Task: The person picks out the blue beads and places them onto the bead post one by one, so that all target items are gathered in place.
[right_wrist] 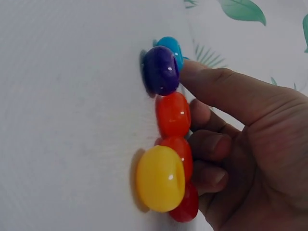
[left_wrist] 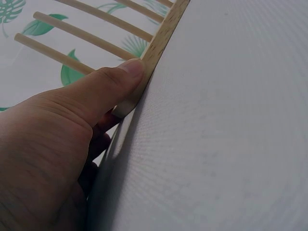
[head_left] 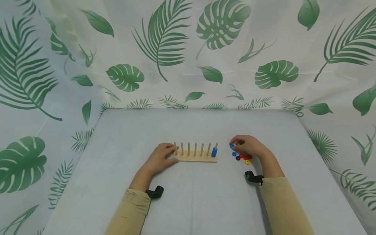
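A wooden peg board [head_left: 195, 159] with a row of several upright pegs stands on the table, blue beads [head_left: 214, 152] stacked on its rightmost peg. My left hand [head_left: 160, 158] grips the board's left end; the left wrist view shows the thumb along the base edge and the other fingers mostly hidden behind. To the right of the board, my right hand [head_left: 248, 146] pinches a blue bead [head_left: 232, 146] between thumb and index finger. Below that hand lie a light blue bead [right_wrist: 168, 44], a dark purple bead [right_wrist: 161, 70], several red beads [right_wrist: 173, 115] and a yellow bead [right_wrist: 160, 179].
A white cloth covers the table [head_left: 191, 127]. Leaf-printed curtains [head_left: 176, 65] hang at the back and along both sides. Small black cameras sit at the left wrist [head_left: 155, 192] and the right wrist [head_left: 253, 177].
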The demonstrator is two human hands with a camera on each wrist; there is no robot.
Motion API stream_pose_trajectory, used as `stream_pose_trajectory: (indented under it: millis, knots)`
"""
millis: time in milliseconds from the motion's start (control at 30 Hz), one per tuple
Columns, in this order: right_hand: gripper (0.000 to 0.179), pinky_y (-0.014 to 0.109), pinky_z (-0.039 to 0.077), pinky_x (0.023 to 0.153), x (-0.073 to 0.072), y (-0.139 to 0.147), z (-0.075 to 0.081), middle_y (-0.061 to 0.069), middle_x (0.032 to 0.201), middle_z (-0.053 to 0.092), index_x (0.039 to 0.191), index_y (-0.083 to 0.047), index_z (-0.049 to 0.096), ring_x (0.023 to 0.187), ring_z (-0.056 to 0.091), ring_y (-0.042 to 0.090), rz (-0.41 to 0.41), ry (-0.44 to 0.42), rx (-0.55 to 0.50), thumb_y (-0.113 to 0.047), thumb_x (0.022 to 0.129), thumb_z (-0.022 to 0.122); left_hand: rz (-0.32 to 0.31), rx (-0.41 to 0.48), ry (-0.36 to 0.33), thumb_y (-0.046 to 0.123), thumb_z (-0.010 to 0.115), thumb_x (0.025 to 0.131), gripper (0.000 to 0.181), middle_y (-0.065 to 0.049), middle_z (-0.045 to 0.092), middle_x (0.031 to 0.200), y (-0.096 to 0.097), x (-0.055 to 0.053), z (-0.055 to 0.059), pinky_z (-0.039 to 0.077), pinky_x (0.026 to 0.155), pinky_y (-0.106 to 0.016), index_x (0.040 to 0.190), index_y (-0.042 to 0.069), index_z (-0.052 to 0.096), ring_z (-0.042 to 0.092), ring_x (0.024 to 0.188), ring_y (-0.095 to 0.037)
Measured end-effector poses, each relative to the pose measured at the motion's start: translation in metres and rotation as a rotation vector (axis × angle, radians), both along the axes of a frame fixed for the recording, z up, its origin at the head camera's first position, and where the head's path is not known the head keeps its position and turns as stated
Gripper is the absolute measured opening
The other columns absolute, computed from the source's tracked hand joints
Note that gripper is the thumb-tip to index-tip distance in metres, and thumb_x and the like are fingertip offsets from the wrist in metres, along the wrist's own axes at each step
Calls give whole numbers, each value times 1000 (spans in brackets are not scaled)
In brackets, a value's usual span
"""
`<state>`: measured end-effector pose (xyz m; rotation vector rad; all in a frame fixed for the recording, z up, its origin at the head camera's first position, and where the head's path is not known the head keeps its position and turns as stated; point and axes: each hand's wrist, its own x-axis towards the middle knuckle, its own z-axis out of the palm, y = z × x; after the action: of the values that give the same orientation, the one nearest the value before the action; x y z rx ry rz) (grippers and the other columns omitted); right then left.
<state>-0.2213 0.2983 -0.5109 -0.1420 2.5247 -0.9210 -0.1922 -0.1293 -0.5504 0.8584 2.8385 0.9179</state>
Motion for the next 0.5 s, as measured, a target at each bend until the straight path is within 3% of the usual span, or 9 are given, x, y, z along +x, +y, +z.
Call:
stream_pose_trajectory:
  millis: [333,500]
  knots:
    - [22,29,51,65,5,-4,7,6,110,62,114,-24,65,86,57,22,-49,34,59,-36,95,65,-7,5,18,40,76,86,58,-9,57,133,-1,-1,-3,39,113,-46,138,19,60,49,131,-30]
    - [24,29,51,69,10,-12,22,5,110,65,116,-25,65,90,57,22,-12,143,52,-39,96,64,-7,3,26,40,76,86,58,-8,58,133,-1,-1,-3,40,113,-45,138,19,60,49,131,-30]
